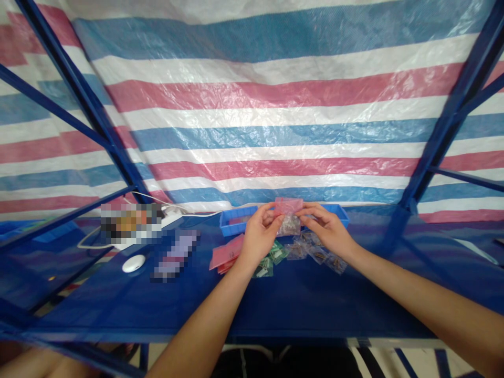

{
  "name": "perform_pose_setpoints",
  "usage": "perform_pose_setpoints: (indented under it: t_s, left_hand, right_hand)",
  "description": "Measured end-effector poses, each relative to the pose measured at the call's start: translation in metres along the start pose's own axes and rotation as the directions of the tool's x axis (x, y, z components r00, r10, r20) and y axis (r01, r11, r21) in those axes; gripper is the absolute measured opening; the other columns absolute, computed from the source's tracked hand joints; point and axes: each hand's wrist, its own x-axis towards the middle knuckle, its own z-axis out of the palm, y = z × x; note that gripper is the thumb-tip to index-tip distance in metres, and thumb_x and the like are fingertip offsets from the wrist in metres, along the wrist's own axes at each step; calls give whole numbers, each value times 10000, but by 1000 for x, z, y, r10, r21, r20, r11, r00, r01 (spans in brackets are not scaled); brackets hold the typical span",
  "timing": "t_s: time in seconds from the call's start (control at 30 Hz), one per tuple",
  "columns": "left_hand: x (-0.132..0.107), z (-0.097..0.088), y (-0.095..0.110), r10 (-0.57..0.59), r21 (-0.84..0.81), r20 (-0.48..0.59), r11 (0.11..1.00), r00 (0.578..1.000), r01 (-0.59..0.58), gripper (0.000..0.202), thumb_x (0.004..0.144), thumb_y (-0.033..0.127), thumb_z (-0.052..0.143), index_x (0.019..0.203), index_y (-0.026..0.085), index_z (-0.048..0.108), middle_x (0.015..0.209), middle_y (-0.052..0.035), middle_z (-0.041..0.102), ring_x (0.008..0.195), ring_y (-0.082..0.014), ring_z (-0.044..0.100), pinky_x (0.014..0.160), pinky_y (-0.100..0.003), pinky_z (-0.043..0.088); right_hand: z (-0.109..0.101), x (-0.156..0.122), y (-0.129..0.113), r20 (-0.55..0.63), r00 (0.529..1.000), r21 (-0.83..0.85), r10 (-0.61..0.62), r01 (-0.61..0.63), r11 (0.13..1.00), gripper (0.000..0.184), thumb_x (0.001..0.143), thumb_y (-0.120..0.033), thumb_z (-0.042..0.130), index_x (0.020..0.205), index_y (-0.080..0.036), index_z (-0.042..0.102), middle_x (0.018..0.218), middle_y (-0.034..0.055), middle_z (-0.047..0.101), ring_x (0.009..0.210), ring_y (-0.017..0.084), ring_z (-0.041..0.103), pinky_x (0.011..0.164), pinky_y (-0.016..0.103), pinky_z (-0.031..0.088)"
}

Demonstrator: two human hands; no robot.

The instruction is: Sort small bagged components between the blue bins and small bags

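Both my hands hold one small pink plastic bag (289,211) up over the blue table (299,299). My left hand (258,234) pinches its left edge, and my right hand (326,228) pinches its right edge. Small parts show through the bag's clear lower half. Below my hands lie several small clear bags (315,253) of parts and a few greenish ones (271,260). A stack of pink bags (226,253) lies just left of my left wrist.
Two shallow blue trays (235,220) stand at the table's back edge. A white round object (134,263), a white power strip with cable (173,214) and blurred items lie at the left. Blue frame bars (444,136) and a striped tarp (268,105) enclose the table.
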Motion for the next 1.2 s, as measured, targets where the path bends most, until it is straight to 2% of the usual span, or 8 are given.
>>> perform_pose_setpoints:
  t_s: [0.13,0.27,0.47,0.57,0.7,0.87,1.07,1.2]
  left_hand:
    - [-1,-1,-1,5,29,-4,1000,1000,-5,569,860,369,785,1352,194,557,1044,-88,763,878,-185,742,757,-262,563]
    - [-4,-1,3,12,86,11,996,1000,-13,614,846,370,797,1392,217,561,976,-62,775,870,-201,743,776,-286,569]
    - [-4,-4,10,-67,88,24,994,997,65,615,851,443,780,1382,195,592,913,-55,798,706,-169,707,628,-238,521]
    - [-2,-4,7,-106,61,29,993,994,104,659,838,449,793,1401,188,571,897,-58,797,710,-173,712,645,-245,532]
    - [-3,0,2,-104,-17,38,994,994,105,779,800,397,832,1471,199,489,1020,-92,781,852,-203,748,726,-269,566]
    - [-7,3,7,-57,45,111,998,992,52,936,829,329,807,1615,215,312,912,-37,757,784,-154,719,736,-248,544]
    - [-7,0,12,-48,91,89,995,995,40,863,836,382,801,1574,202,393,883,-29,775,745,-167,711,714,-253,529]
    - [-6,-1,7,-58,122,84,991,995,48,635,859,427,773,1400,207,522,880,-34,769,764,-187,730,724,-281,552]
  right_hand:
    - [2,-2,-5,78,993,104,94,-102,989,284,975,-442,634,1198,-308,746,1217,57,669,899,209,674,807,371,606]
    - [2,-4,-9,67,995,56,71,-75,996,262,957,-415,672,1166,-278,749,1091,53,703,858,197,653,792,338,567]
    - [3,-5,-6,103,984,78,146,-155,985,333,928,-447,704,1201,-260,742,898,33,744,726,184,643,713,331,554]
    - [4,-5,-3,84,985,73,153,-159,985,370,909,-464,720,1215,-258,737,864,28,741,697,184,635,681,331,550]
    - [3,-5,4,43,989,72,145,-147,986,408,892,-472,741,1238,-257,725,815,26,730,673,192,638,657,337,544]
    - [2,-4,7,-35,985,93,166,-163,982,484,860,-524,765,1256,-250,710,783,25,727,681,208,662,641,338,547]
    - [3,-5,6,-11,986,160,169,-165,973,465,859,-488,786,1254,-258,701,823,25,748,714,212,694,692,353,575]
    - [5,-5,2,-34,984,158,175,-168,973,472,854,-497,789,1247,-253,699,815,26,756,706,216,703,676,352,583]
